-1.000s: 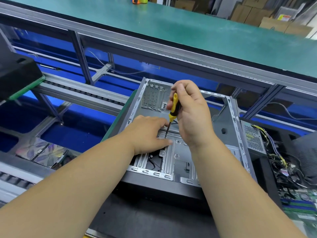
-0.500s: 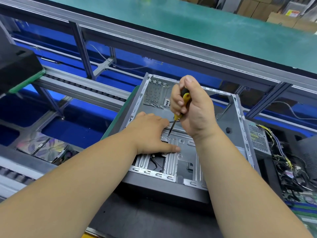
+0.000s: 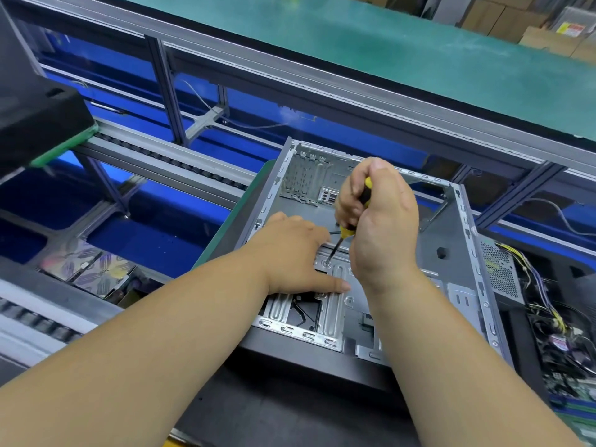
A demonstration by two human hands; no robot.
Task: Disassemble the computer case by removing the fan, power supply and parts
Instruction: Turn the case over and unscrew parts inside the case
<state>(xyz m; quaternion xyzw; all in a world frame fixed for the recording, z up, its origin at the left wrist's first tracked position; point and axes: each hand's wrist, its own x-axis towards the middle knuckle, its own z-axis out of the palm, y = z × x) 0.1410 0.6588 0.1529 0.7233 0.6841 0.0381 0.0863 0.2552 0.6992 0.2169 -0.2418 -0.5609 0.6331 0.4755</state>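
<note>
A grey computer case [image 3: 464, 240] lies open on its side in front of me, its inside mostly bare metal. My right hand [image 3: 383, 221] grips a yellow and black screwdriver [image 3: 350, 229], held nearly upright, with the tip on a screw [image 3: 328, 262] in the silver drive bracket [image 3: 337, 304]. My left hand [image 3: 293, 253] lies flat on that bracket just left of the tip, thumb stretched out to the right along the metal.
A power supply [image 3: 500, 275] with yellow and black cables and loose boards [image 3: 567, 346] lie right of the case. A roller conveyor rail [image 3: 167, 156] runs on the left, a black box [image 3: 35, 121] at far left, a green bench top [image 3: 387, 50] beyond.
My right hand has turned on the screwdriver handle and sits more upright over the screw. My left hand stays pressed on the bracket.
</note>
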